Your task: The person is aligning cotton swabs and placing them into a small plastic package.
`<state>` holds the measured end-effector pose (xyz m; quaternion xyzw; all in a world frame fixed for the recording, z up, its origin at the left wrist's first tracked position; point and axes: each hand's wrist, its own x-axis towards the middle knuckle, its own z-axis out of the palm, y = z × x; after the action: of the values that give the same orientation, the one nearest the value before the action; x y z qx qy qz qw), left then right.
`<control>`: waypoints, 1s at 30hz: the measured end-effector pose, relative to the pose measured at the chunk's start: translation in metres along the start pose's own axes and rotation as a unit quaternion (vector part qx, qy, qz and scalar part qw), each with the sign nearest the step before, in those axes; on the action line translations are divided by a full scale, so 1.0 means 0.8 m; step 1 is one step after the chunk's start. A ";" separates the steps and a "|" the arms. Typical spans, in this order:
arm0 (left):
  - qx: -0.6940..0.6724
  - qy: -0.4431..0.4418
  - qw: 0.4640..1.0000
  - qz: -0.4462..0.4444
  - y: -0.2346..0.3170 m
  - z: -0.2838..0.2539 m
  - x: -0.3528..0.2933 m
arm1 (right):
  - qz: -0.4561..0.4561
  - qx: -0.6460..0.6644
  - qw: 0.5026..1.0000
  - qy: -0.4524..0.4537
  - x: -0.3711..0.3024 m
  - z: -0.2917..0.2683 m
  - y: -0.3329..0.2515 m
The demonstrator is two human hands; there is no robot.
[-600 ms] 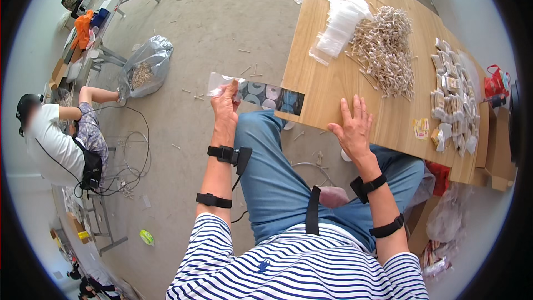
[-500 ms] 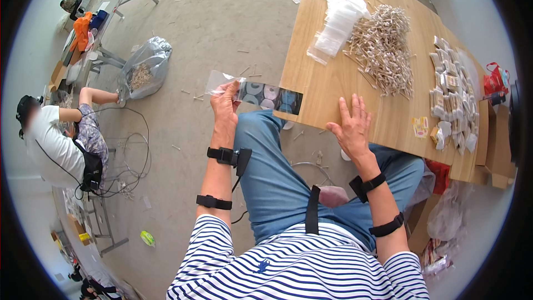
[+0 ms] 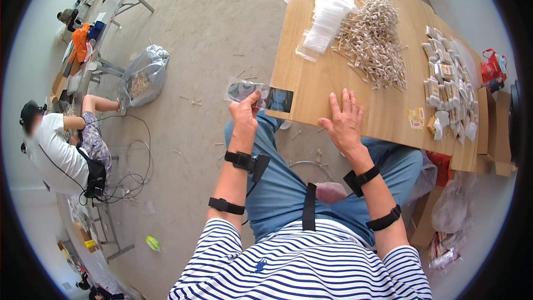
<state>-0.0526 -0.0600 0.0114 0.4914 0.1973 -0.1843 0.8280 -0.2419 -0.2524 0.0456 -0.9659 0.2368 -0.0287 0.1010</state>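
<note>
Between the thumb and fingers of my left hand (image 3: 244, 114) is a flat printed plastic pouch (image 3: 280, 100), black with grey round pictures and a clear end. Its dark end overlaps the near left corner of the wooden table (image 3: 311, 97). My right hand (image 3: 345, 122) lies palm down on the table's near edge, fingers stretched out, holding nothing. Beyond it is a big heap of cotton swabs (image 3: 373, 41). A fanned stack of clear plastic bags (image 3: 325, 22) lies left of the heap.
Several packed bundles of swabs (image 3: 447, 80) fill the table's right side, near a small yellow and white card (image 3: 416, 119). Open cardboard boxes (image 3: 498, 128) stand beyond. On the floor at left is a clear bag of swabs (image 3: 145, 75); a person (image 3: 64, 147) sits nearby.
My left hand has moved right along the pouch and now grips it nearer its dark end. My right hand still lies flat on the table. The view has shifted slightly.
</note>
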 end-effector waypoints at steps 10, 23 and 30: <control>0.088 0.017 0.996 0.030 -0.011 -0.013 -0.018 | 0.028 0.017 0.999 0.004 0.002 0.006 -0.007; 0.100 -0.192 0.973 -0.079 -0.005 0.042 -0.196 | 0.096 0.839 0.532 -0.059 -0.041 -0.110 0.005; 0.060 -0.330 0.924 -0.181 -0.016 0.079 -0.220 | 0.059 0.892 0.443 -0.069 -0.074 -0.149 0.024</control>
<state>-0.2001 -0.1019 0.1194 0.4071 -0.0134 -0.4941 0.7681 -0.3153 -0.2634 0.1581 -0.3263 0.1290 -0.1517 0.9241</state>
